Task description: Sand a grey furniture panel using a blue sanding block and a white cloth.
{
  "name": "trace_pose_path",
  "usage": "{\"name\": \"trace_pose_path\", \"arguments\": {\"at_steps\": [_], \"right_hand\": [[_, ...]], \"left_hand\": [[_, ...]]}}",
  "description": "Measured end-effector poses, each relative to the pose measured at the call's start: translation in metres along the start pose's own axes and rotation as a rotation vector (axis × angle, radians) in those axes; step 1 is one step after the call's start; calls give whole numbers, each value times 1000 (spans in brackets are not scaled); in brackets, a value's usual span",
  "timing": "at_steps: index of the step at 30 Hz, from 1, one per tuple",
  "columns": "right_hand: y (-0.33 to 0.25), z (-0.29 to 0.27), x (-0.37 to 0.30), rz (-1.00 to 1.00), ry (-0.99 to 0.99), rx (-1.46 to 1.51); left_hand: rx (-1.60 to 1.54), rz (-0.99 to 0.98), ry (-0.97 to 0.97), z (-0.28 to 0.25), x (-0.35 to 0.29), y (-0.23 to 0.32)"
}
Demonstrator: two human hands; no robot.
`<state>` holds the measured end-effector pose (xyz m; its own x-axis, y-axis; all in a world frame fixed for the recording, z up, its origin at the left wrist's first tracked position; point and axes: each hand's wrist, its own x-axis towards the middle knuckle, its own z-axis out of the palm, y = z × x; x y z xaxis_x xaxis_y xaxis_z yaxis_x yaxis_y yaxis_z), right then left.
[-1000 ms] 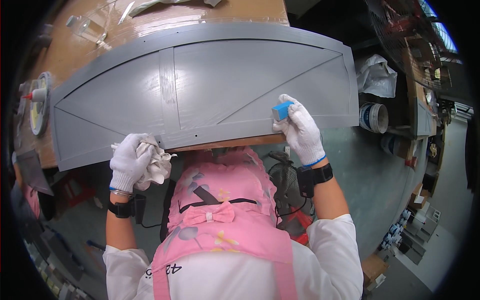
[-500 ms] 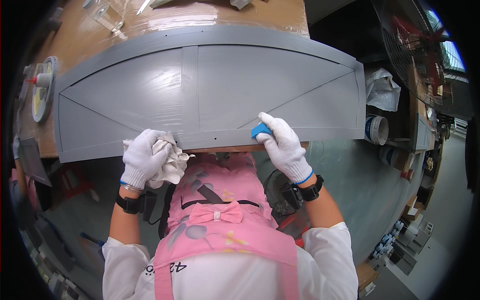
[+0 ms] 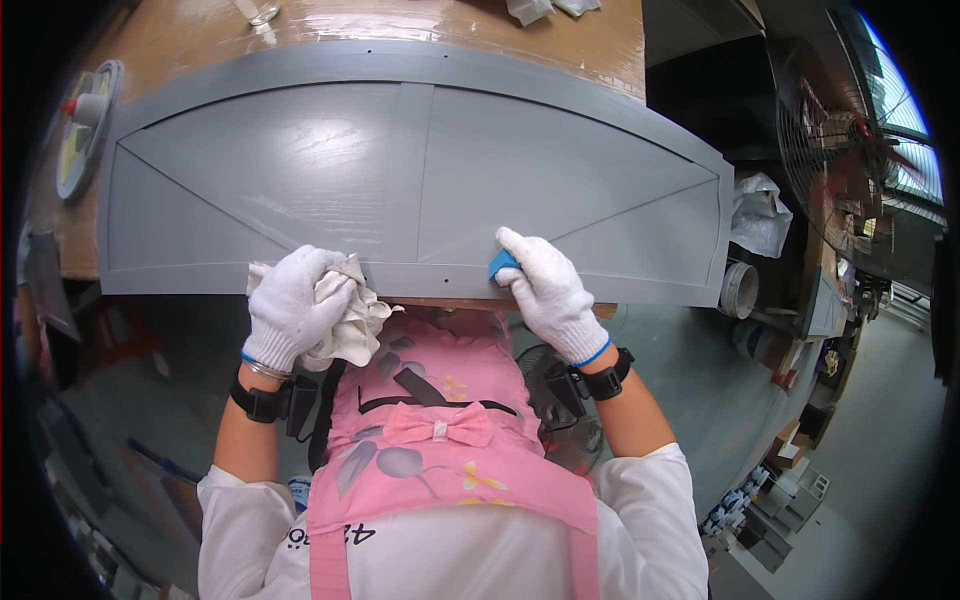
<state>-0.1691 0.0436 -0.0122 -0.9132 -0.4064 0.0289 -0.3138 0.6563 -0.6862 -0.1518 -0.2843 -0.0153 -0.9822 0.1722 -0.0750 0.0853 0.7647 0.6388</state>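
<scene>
My left hand [image 3: 295, 305], gloved in white, is curled around a crumpled off-white cloth [image 3: 355, 328] at the near edge of the grey panel [image 3: 530, 160], left of centre. My right hand [image 3: 550, 298], likewise gloved, has its fingers bent about a small blue block [image 3: 503, 264], partly covered by them, over the panel's near rail, right of centre; contact with the surface cannot be determined. The panel lies flat on a brown-covered table [image 3: 600, 45]. Far left stands a white bottle [image 3: 90, 110] with red tip; a bucket [image 3: 740, 288] sits beyond the panel's right end.
</scene>
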Motion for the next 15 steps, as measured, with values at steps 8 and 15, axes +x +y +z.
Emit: {"name": "trace_pose_path", "arguments": {"at_steps": [8, 15], "right_hand": [[15, -27, -12, 48, -34, -163], [11, -18, -9, 55, -12, -92]], "left_hand": [[-19, -10, 11, 0, -1, 0], [-7, -17, -28, -1, 1, 0]]}}
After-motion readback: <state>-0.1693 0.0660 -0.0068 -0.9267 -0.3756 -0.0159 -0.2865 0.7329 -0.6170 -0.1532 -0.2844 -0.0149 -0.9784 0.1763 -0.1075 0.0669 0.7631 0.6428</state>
